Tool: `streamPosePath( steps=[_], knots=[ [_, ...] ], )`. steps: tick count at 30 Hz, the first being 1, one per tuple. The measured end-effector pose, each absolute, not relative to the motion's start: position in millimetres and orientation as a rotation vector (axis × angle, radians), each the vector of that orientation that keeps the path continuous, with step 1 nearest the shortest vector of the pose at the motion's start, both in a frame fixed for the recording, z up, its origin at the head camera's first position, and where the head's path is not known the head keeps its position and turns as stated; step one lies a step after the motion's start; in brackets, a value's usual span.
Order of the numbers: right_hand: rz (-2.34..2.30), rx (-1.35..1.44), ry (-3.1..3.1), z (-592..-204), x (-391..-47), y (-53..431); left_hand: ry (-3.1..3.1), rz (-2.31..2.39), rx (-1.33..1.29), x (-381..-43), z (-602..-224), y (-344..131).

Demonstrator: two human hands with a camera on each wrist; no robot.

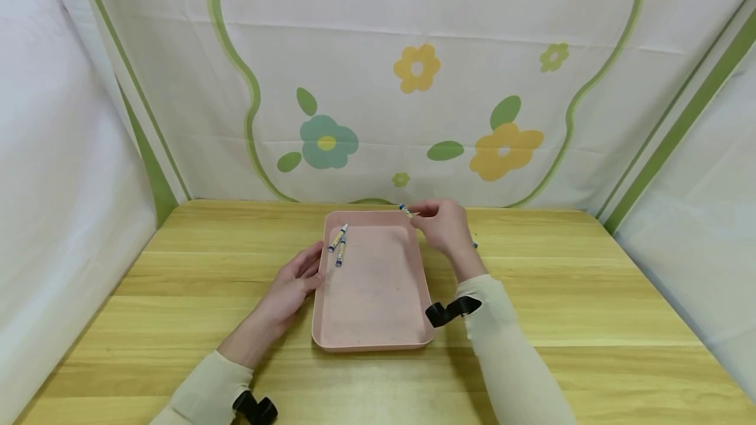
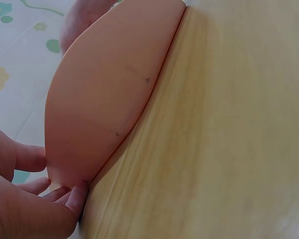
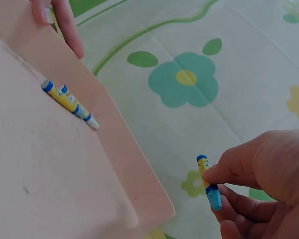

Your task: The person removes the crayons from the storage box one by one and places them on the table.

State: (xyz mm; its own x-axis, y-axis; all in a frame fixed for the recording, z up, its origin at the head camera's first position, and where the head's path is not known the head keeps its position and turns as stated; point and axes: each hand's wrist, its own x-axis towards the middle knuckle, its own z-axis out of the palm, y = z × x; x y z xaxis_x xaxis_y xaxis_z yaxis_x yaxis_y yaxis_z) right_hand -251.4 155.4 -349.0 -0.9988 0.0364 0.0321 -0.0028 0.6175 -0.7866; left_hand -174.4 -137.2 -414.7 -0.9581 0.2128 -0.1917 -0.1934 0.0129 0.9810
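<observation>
My right hand (image 1: 444, 227) pinches a light-blue crayon (image 3: 216, 198) in a yellow and blue wrapper between thumb and fingers, just beyond the far right corner of a pink tray (image 1: 378, 307). My left hand (image 1: 291, 286) grips the tray's left side, with the thumb at the rim and the fingers against the outer wall. Inside the tray, near its far left corner, lie two crayons, one white-tipped crayon (image 3: 92, 122) partly over the other. The left wrist view shows the tray's outer wall (image 2: 99, 99) and the left fingers (image 2: 78, 196) low on it.
Another crayon (image 1: 475, 244) lies on the wooden table (image 1: 549, 281) right of the tray, mostly hidden behind the right wrist. A white cloth (image 1: 366, 84) with printed flowers hangs along the table's back edge, and white cloth walls stand on both sides.
</observation>
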Motion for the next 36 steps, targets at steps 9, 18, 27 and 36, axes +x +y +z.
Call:
streamPosePath(
  steps=[9, 18, 27, 36],
  knots=[
    [1.316, -0.062, -2.726, -361.7, -251.1, 182.4, 2.015, 2.018, 0.022, -174.5, -414.0, -139.1],
    [1.322, -0.137, -2.665, -369.3, -249.4, 212.9, 2.015, 2.012, 0.017, -173.5, -413.9, -138.7],
    [1.31, -0.234, -2.616, -371.7, -250.2, 237.8, 2.007, 2.026, 0.009, -173.1, -414.1, -139.5],
    [1.301, -0.283, -2.599, -379.5, -253.0, 251.6, 2.016, 2.027, 0.02, -172.0, -414.6, -139.7]
  ],
)
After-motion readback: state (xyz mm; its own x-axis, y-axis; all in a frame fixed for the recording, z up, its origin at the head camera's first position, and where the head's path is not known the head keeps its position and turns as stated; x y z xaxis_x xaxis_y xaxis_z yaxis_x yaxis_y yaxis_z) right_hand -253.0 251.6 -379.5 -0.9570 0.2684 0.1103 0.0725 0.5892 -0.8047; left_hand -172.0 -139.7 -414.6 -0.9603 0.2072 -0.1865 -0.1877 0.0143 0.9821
